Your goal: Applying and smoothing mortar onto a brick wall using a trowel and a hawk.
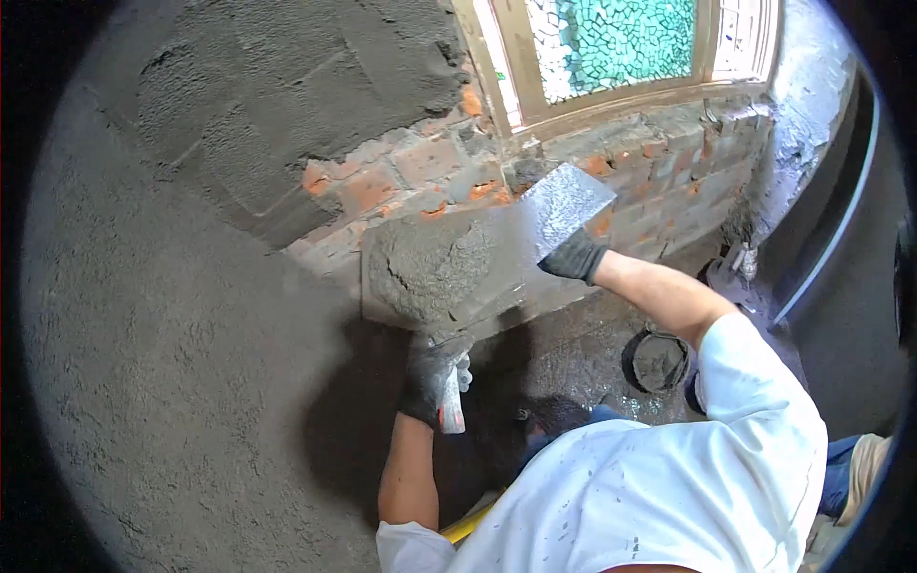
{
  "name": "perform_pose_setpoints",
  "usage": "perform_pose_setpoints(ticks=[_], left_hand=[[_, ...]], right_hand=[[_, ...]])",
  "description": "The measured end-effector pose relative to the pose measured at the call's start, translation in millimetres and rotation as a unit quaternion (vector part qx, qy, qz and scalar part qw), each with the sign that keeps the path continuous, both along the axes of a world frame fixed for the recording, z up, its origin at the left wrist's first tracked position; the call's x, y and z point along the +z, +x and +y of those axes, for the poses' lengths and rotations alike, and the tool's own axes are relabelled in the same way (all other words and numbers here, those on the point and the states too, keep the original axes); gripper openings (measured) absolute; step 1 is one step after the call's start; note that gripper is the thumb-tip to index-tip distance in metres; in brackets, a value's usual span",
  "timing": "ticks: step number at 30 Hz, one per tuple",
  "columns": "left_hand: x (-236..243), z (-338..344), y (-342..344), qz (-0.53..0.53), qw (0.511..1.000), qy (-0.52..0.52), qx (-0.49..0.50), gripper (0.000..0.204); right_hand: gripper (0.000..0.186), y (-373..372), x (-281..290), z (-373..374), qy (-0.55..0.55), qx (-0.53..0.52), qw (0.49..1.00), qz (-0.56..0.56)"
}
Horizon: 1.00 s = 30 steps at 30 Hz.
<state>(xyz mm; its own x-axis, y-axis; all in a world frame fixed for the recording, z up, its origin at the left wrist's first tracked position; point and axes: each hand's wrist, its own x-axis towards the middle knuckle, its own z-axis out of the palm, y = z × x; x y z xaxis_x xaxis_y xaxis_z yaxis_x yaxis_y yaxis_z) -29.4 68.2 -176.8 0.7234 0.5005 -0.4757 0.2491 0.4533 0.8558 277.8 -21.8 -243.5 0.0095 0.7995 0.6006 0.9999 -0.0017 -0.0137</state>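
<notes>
My left hand (425,382), in a dark glove, is closed around the pale, red-marked handle under a plasterer's hawk (501,253). A heap of wet grey mortar (439,272) lies over the left and middle of the board. My right hand (576,256), also gloved, grips a plastering trowel (568,201) just beyond the hawk's right end. The trowel's blade is tilted, its broad face showing with a wet shine. Whether its edge touches the hawk or the wall cannot be told. The trowel's handle is hidden by my right hand.
Bare brick (368,186) shows below rough grey render (277,86). A window frame (521,57) holds green mosaic-like glass. On the wet floor stands a bucket (659,361) with grey material. A pale curved strip (841,229) runs at the right, above someone's clothed leg (839,477).
</notes>
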Motion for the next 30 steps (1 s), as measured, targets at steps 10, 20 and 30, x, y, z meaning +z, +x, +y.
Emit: perform_pose_setpoints(ticks=[10, 20, 30], left_hand=[[-36, 74, -33, -0.03, 0.991, 0.1, 0.086, 0.017], [-77, 103, 37, -0.106, 0.991, 0.015, 0.078, 0.018], [-73, 103, 33, -0.053, 0.995, -0.03, 0.077, 0.016]], right_hand=[[0.032, -39, 41, 117, 0.129, -0.094, 0.987, -0.006], [0.022, -90, 213, 192, -0.13, -0.081, 0.987, 0.047], [0.035, -60, 335, 191, -0.206, -0.058, 0.972, 0.094]])
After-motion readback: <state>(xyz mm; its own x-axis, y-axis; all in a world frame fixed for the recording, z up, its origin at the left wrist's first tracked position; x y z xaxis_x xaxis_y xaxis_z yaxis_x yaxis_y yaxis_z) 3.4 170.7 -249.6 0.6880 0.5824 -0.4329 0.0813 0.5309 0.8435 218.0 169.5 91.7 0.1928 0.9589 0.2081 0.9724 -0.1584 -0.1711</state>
